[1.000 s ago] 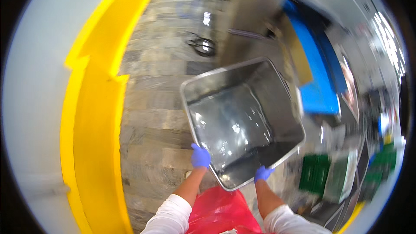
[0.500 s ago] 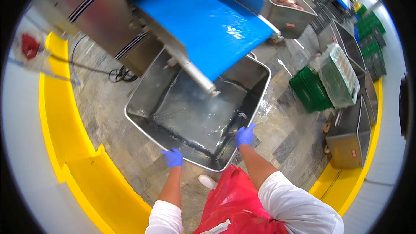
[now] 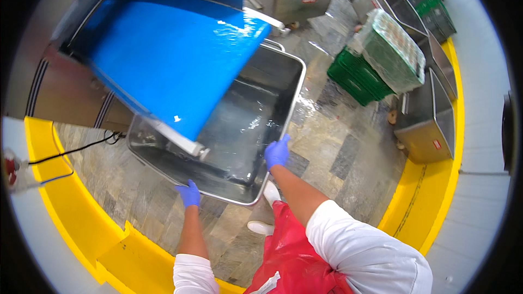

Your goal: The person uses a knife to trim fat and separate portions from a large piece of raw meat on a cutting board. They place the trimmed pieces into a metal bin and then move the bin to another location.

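A large stainless steel tub (image 3: 280, 71) stands on the floor in front of me, its inside wet and shiny with no goods visible in it. My left hand (image 3: 189, 193), in a blue glove, closes on the near rim toward its left part. My right hand (image 3: 277, 153), gloved the same, is wrapped round the rim on the right side near the corner. Over the tub's left and far part juts a blue conveyor belt (image 3: 169, 49), which hides that portion. The fingers under the rim are partly hidden.
Behind the tub stands a steel bin (image 3: 299, 0) with raw meat. Right of it are a green crate (image 3: 357, 79) and a plastic-wrapped crate (image 3: 395, 51), beside more steel tubs (image 3: 427, 130). Yellow curbing (image 3: 131, 245) lines the walls. A black cable (image 3: 76, 149) runs at left.
My view has turned, so the surroundings sit farther left and higher. The tub now reaches farther under the conveyor's end. Both hands keep their hold on its rim.
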A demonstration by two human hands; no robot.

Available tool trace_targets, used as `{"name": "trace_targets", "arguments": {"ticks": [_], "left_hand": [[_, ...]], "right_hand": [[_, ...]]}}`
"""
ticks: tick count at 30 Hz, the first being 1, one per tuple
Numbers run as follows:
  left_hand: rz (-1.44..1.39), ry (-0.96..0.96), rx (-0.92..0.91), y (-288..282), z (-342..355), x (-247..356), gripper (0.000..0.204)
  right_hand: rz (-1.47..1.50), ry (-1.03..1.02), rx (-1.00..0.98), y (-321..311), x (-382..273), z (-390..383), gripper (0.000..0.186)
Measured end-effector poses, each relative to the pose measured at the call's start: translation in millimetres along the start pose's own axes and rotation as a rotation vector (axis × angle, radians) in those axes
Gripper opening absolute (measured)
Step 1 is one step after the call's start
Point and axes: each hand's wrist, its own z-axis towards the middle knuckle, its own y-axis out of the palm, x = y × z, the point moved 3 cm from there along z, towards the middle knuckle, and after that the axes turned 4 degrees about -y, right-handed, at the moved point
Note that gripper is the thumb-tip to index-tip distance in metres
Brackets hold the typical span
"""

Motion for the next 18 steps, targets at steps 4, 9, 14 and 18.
{"name": "trace_targets", "arguments": {"ticks": [4,9,14,18], "left_hand": [[0.059,0.100,0.074,24.4,51.0,-5.2,0.094],[-0.132,0.093,-0.135,19.1,86.5,8.2,0.094],[-0.372,-0.037,-0.519,17.3,65.2,82.3,0.080],[-0.246,0.303,-0.430,13.7,55.1,56.5,0.076]], "right_hand": [[0.027,0.011,0.008,5.6,-8.7,25.4,0.054],[0.127,-0.028,-0.134,-1.1,-31.7,49.5,0.059],[0.501,-0.252,-0.350,-53.0,22.7,98.6,0.104],[0.536,-0.155,-0.317,-139.1,90.3,73.8,0.099]]}}
